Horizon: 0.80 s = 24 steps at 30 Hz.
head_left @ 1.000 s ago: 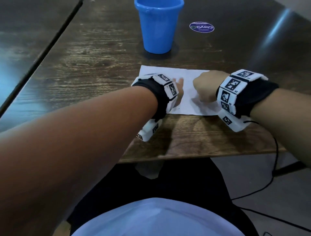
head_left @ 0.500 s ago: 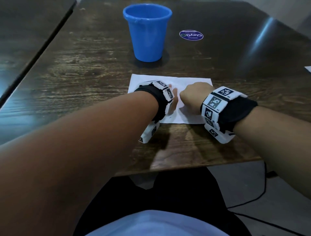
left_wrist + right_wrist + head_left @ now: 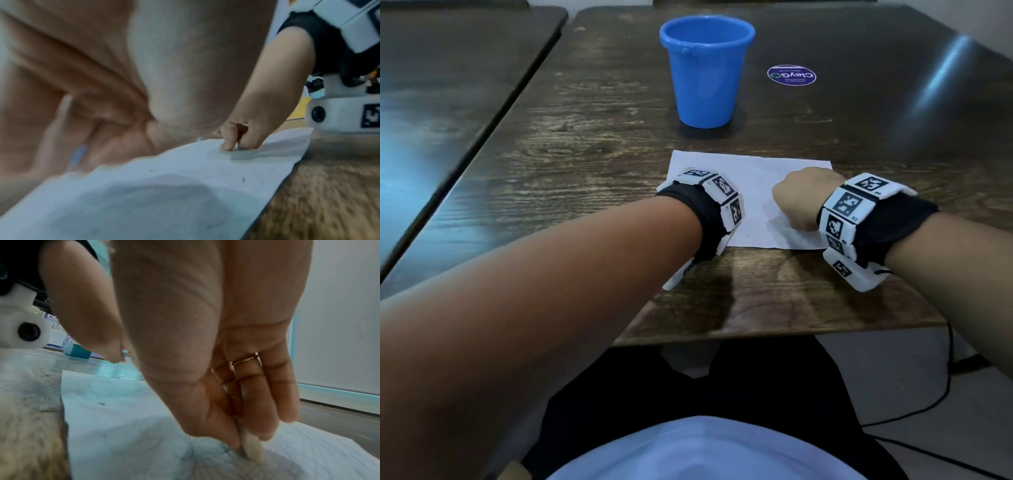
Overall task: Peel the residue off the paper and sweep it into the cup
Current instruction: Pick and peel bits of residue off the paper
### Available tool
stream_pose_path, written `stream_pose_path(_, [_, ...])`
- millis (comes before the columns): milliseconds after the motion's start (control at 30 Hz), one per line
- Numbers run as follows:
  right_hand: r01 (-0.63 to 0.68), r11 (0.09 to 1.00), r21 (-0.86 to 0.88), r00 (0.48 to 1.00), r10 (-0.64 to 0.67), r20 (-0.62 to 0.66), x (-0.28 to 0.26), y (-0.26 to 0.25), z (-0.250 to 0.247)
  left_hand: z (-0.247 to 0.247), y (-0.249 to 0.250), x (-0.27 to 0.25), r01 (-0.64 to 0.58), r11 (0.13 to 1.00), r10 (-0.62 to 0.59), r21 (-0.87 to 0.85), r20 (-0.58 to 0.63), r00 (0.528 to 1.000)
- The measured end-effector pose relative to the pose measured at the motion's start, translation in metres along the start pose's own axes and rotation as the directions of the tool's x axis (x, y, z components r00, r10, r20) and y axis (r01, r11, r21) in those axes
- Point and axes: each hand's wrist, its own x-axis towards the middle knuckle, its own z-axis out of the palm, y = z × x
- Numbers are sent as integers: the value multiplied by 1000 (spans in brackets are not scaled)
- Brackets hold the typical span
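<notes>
Right hand [image 3: 216, 369] pinches a pale eraser [image 3: 252, 449], rubbing the paper [image 3: 753, 192]; left hand [image 3: 102, 81] lies flat, fingers straight, probably anchoring it.

A white sheet of paper [image 3: 753, 192] lies flat near the front edge of a dark wooden desk [image 3: 592, 144]. The right hand [image 3: 803, 197], fingers curled under, rests on the sheet's right half; what it grips, if anything, is hidden. The left hand [image 3: 739, 202] is almost wholly hidden behind its marker-covered wristband [image 3: 717, 202]. A blue cup [image 3: 705, 73] stands upright beyond the paper, apart from it, a round purple sticker [image 3: 791, 76] to its right.
</notes>
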Motion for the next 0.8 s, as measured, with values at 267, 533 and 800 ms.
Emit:
stream_pose_path(267, [26, 998, 53, 999, -24, -35, 4, 0, 7, 40, 22, 70, -69, 996, 81, 58, -233, 969])
stream_pose_path(533, [49, 998, 48, 999, -48, -25, 10, 4, 11, 61, -18, 65, 179, 984, -172, 18, -188, 967])
stream_pose_path(800, [32, 998, 56, 999, -31, -22, 11, 4, 13, 45, -41, 17, 40, 988, -24, 147, -108, 994])
